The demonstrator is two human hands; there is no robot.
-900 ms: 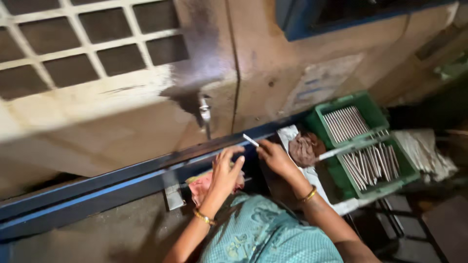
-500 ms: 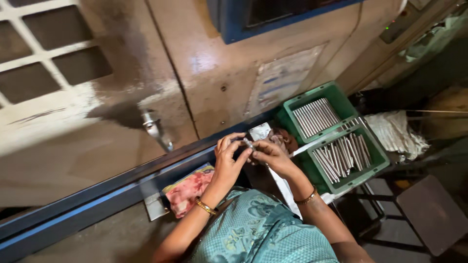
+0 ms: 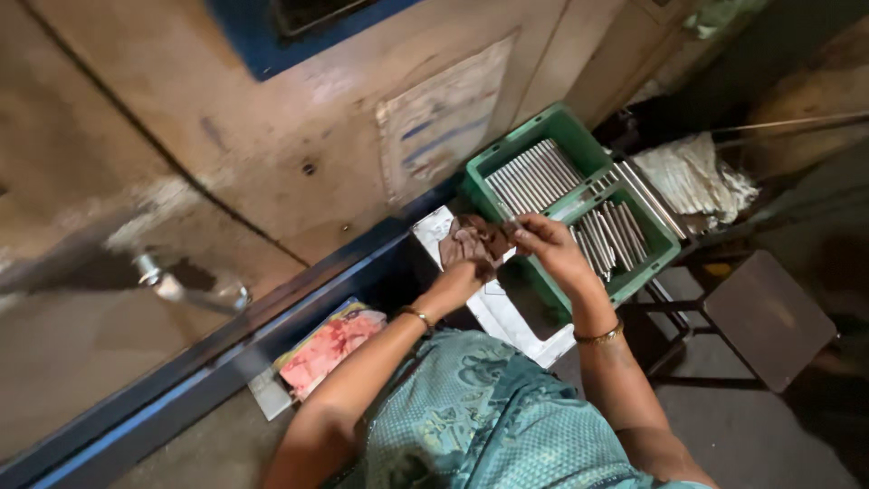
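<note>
My left hand grips a brown rag, bunched over its fingers, above a white sheet. My right hand pinches one end of a thin metal rod whose other end goes into the rag. The two hands nearly touch. Just right of them lies a green crate with two compartments, each filled with several metal rods.
A dirty beige machine panel with a blue rail along its base fills the left. A metal handle juts from it. A pink cloth lies near the rail. A dark stool and crumpled cloth are at right.
The view has swung left and closer. My hands came together: the rod held up in my right hand now goes into the rag in my left.
</note>
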